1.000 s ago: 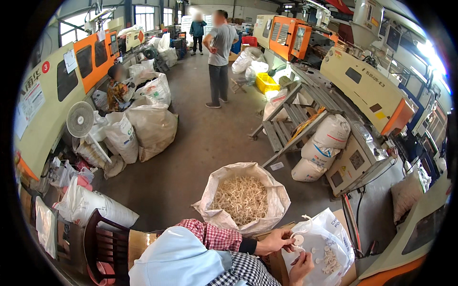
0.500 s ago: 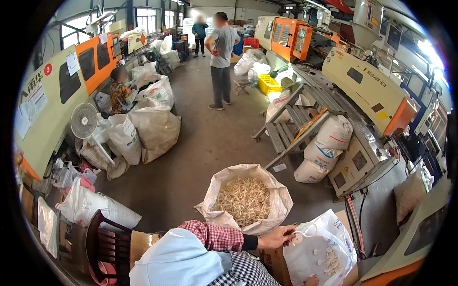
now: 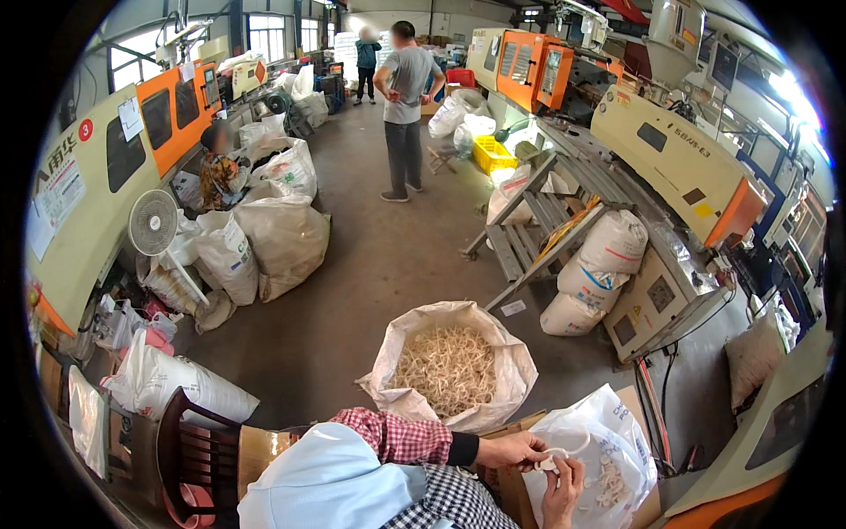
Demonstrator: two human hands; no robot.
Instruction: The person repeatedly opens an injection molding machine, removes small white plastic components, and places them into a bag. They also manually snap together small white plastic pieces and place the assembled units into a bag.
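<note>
Red and white checks run down the sleeve [image 3: 397,436] by the left hand [image 3: 511,451], and black and white checks on the cloth [image 3: 449,502] below it. The sack [image 3: 401,331] is off-white, its plastic pieces [image 3: 445,366] cream. Pale blue covers the lap cloth [image 3: 326,480]. The machines [image 3: 176,101] wear orange panels on beige, and the crate [image 3: 492,154] is yellow.

Single head-worn fisheye view, looking down and forward from above the person's hands. Close to the open sack [image 3: 451,370]; the factory floor [image 3: 352,264] recedes beyond.
</note>
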